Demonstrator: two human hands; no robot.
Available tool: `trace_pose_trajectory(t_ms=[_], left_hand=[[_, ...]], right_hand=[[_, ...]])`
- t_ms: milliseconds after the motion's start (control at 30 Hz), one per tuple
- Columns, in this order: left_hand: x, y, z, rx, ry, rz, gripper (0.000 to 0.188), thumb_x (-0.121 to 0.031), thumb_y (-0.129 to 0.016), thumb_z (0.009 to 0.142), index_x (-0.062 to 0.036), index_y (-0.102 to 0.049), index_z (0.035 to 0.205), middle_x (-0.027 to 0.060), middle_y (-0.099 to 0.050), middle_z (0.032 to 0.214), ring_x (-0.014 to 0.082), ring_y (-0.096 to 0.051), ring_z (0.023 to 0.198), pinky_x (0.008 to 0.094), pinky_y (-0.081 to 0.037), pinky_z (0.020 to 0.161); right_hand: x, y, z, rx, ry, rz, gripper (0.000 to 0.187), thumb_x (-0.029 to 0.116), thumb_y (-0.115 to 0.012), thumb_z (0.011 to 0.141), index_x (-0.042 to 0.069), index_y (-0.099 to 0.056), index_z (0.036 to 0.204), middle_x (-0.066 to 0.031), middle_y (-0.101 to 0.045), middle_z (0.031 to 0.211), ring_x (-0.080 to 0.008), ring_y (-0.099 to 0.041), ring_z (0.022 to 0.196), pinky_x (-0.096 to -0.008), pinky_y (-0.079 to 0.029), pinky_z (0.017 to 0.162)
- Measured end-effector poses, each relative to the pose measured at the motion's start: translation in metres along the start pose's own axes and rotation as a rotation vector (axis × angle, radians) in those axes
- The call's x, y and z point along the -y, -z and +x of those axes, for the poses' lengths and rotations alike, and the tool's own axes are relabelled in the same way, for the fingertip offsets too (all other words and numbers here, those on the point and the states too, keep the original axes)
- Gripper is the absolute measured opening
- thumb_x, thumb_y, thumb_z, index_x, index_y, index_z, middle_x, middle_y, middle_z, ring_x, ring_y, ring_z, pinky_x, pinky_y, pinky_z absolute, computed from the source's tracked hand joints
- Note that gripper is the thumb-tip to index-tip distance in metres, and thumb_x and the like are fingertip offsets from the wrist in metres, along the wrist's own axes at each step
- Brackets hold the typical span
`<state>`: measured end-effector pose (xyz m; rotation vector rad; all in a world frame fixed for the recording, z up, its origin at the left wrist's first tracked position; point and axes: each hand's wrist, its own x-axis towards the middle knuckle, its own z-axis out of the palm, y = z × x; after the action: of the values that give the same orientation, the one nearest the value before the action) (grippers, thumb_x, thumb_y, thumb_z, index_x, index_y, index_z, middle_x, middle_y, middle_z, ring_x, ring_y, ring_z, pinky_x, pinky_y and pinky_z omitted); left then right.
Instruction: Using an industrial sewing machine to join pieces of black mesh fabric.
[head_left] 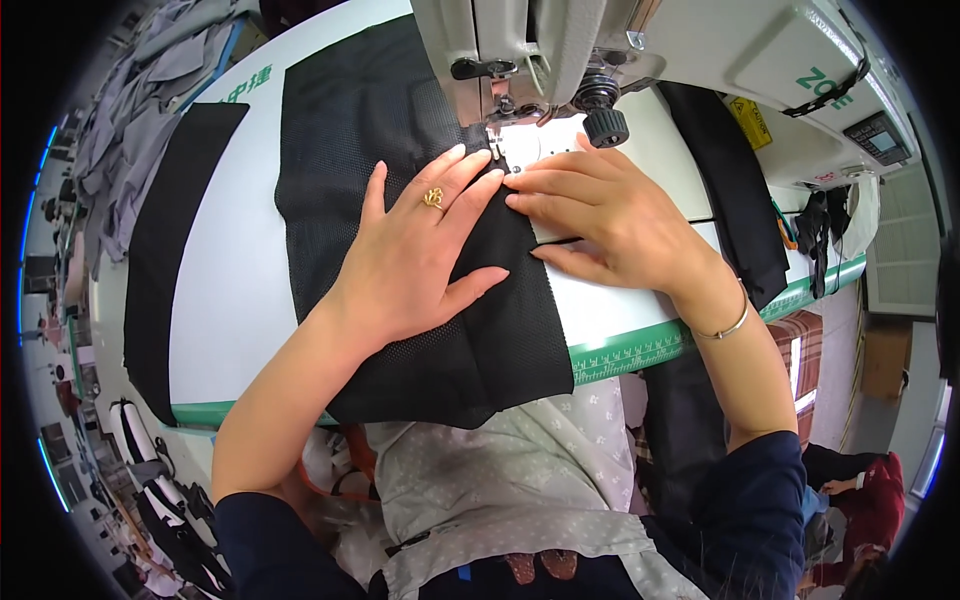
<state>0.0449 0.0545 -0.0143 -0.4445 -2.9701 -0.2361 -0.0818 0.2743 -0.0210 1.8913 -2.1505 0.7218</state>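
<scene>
A piece of black mesh fabric (345,130) lies on the white sewing table and hangs over its near edge. My left hand (410,245), wearing a gold ring, rests flat on it with the fingers spread, the fingertips close to the presser foot (495,150) of the sewing machine (535,60). From the right, my right hand (630,215) reaches in with its fingers extended and thumb apart. Its fingertips touch the fabric's right edge just in front of the presser foot. A solid black strip runs along that edge, partly under my left hand.
A black fabric strip (180,240) lies on the table's left side, another folded black piece (725,190) on the right. A green measuring scale (630,352) follows the table's front edge. Grey cloth (160,90) is heaped at far left. A person in red (872,510) is at lower right.
</scene>
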Motion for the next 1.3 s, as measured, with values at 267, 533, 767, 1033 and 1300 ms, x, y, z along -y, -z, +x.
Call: trace_pose_trajectory(t_ms=[267,533,767,1033,1300], left_hand=[[0.013,0.003,0.003,-0.042,-0.103,0.014,0.062,-0.025,-0.070,0.086,-0.0144,-0.051,0.143,0.0055,-0.045,0.150,0.0259,-0.043,0.140,0.0633,-0.027,0.114],[0.028,0.005,0.011,-0.065,-0.147,0.057,0.055,-0.021,-0.068,0.088,-0.0155,-0.055,0.140,0.0051,-0.048,0.148,0.0254,-0.048,0.136,0.0620,-0.029,0.113],[-0.030,0.010,-0.019,0.104,0.037,0.006,0.079,-0.033,-0.070,0.087,-0.0053,-0.037,0.153,0.0150,-0.032,0.160,0.0329,-0.030,0.149,0.0644,-0.020,0.116],[-0.027,0.007,-0.019,0.079,0.051,-0.030,0.081,-0.035,-0.072,0.083,-0.0088,-0.038,0.152,0.0121,-0.033,0.159,0.0331,-0.028,0.150,0.0696,-0.022,0.113],[-0.009,0.005,-0.009,0.025,0.011,0.040,0.074,-0.040,-0.072,0.086,-0.0101,-0.043,0.149,0.0102,-0.036,0.157,0.0302,-0.031,0.148,0.0724,-0.026,0.110]], right_hand=[[0.003,0.003,0.001,0.006,-0.039,-0.061,0.038,0.026,-0.075,0.081,0.009,-0.071,0.115,-0.0026,-0.064,0.121,-0.0231,-0.059,0.117,-0.0507,-0.044,0.105],[0.006,0.004,0.004,-0.011,-0.107,-0.092,0.037,0.026,-0.075,0.082,0.011,-0.069,0.115,-0.0053,-0.062,0.114,-0.0249,-0.059,0.111,-0.0480,-0.044,0.104],[0.001,0.004,0.000,-0.061,-0.013,-0.065,0.029,0.025,-0.073,0.083,0.010,-0.073,0.108,-0.0019,-0.066,0.119,-0.0230,-0.061,0.114,-0.0504,-0.044,0.107],[0.002,-0.001,0.000,-0.002,-0.038,-0.055,0.032,0.026,-0.073,0.084,0.010,-0.073,0.113,0.0007,-0.066,0.125,-0.0209,-0.059,0.119,-0.0515,-0.043,0.107],[0.006,0.001,0.003,-0.029,-0.124,-0.090,0.035,0.026,-0.074,0.083,0.009,-0.069,0.113,-0.0053,-0.065,0.117,-0.0250,-0.057,0.117,-0.0505,-0.044,0.104]])
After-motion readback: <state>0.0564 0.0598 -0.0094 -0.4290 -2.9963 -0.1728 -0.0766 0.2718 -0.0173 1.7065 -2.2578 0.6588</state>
